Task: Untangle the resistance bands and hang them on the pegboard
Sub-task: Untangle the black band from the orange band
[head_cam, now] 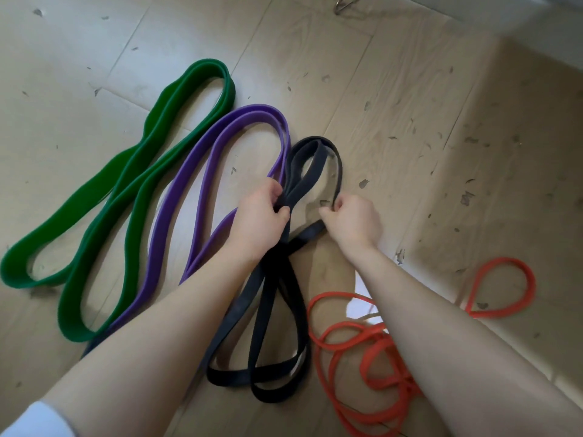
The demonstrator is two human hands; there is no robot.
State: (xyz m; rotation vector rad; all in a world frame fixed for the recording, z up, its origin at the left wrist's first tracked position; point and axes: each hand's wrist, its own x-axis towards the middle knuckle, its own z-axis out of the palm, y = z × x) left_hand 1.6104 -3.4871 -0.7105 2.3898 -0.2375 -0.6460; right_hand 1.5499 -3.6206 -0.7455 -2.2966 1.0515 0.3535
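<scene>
Down on the floor (394, 105), both hands gripped the black band (274, 310): the left hand (258, 216) curled round its bunched strands, the right hand (353, 219) pinching one loop. The green band (104, 197) and purple band (202, 171) lay left, the orange band (372, 351) right.

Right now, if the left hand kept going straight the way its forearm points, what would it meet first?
The left hand grips the black rubber resistance band and points up-right across the floor. The band's own upper loop lies directly ahead, so it would likely meet that first; beyond it, bare pale wood-look floor. Depth is uncertain.
</scene>
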